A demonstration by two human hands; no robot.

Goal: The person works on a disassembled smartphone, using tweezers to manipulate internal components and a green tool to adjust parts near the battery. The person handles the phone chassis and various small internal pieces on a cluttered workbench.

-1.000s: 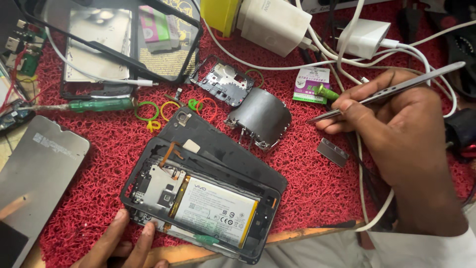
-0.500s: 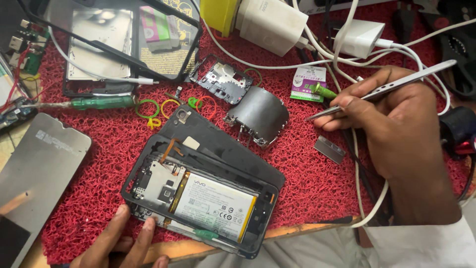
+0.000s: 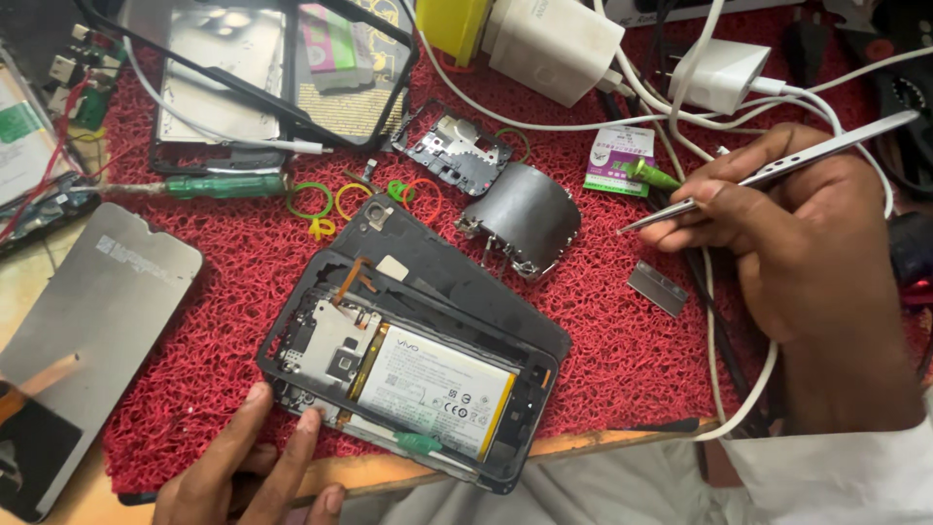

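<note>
Head camera looks down on my red mat (image 3: 233, 321). My left hand (image 3: 248, 467) rests two fingertips on the near edge of the opened phone (image 3: 408, 365), which lies mid-mat with its white battery (image 3: 432, 389) showing. My right hand (image 3: 787, 233) pinches metal tweezers (image 3: 768, 173) above the mat, right of the phone.

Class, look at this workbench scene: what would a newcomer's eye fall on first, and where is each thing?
The opened phone lies at the centre of the red mat, its white battery bared, with the left hand steadying its near edge. To the right, the right hand holds metal tweezers above the mat. Along the far edge sit white chargers in a tangle of cables.
</note>
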